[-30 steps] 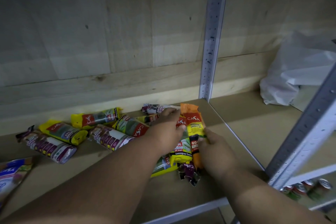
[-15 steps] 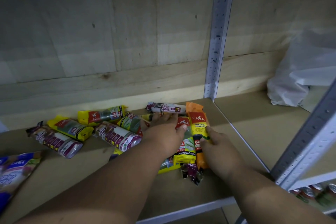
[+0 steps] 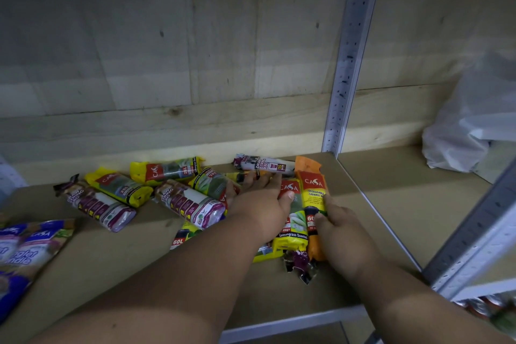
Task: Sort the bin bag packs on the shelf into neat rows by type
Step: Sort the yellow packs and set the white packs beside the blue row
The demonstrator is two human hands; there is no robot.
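Note:
Bin bag packs lie jumbled on the wooden shelf. My right hand grips the orange Casa pack, thumb on its face and fingers along its right side. My left hand rests palm down over the pile, its thumb on the yellow lemongrass pack and its fingertips by the white-purple drawstring pack at the back. Two more drawstring packs and yellow packs lie to the left. A purple pack end pokes out below.
Blue and purple pouches sit at the left shelf edge. A grey metal upright divides the bays. A white plastic bag lies in the right bay. Cans show on a lower shelf at the right.
My left hand has slid slightly toward the back, its fingers nearer the drawstring pack. My right hand keeps its hold on the orange pack. The packs have barely shifted.

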